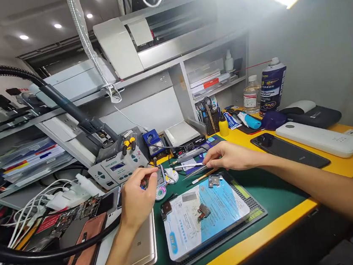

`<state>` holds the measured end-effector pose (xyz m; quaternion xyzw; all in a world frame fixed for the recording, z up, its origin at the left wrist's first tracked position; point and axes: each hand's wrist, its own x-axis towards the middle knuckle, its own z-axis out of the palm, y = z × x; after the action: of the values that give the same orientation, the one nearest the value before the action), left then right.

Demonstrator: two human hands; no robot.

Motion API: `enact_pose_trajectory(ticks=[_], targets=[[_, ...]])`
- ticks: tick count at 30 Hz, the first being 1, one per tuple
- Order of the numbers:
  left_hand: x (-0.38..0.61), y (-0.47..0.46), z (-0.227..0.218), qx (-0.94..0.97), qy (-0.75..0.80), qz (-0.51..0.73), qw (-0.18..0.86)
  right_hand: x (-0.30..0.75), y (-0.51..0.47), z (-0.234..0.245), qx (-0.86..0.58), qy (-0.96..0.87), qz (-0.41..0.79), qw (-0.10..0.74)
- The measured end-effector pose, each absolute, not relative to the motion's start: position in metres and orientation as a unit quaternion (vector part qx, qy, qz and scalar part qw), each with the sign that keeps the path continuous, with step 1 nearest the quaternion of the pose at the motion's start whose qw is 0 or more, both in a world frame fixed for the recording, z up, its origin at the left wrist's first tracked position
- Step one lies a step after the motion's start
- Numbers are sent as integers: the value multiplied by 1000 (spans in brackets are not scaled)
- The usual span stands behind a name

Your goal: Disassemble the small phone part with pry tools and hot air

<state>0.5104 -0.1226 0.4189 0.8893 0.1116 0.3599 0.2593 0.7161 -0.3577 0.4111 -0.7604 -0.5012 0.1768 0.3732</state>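
Note:
My right hand (225,156) reaches over the mat with thumb and fingers pinched around the end of slim white tweezers (189,166), which point left. Just below them lie a thin brush (202,177) and another metal tool. My left hand (140,194) is curled, thumb and index tip close together; what they pinch, if anything, is hidden. Beside its fingertips is a small grey tray-like piece (161,176). Between my forearms a blue-and-white box (217,213) carries small phone parts: a camera-like module (203,211), a metal piece (214,181) and a dark module (166,209).
A gold phone shell (144,242) lies under my left forearm, near a black cable. Left are circuit boards and white cables (84,192). A soldering station (119,166) stands behind. At right are a black phone (288,149), a white power bank (320,139) and a spray can (272,87).

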Motion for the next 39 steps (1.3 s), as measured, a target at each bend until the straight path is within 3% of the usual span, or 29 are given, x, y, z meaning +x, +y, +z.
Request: enact_pose_trajectory(ticks=[8,19,30,39], targets=[[504,-137,427,888,103,351,279,710,-352,410,-813,-494,46,305],[495,-159,437,895,37,342,283,727,-366,418,-801,-550,182,153],[490,-168,437,923,-48,269,272,727,-363,417,-789,-549,229,155],[485,-199,424,973,-78,139,167,724,-367,419,-797,-550,206,143]])
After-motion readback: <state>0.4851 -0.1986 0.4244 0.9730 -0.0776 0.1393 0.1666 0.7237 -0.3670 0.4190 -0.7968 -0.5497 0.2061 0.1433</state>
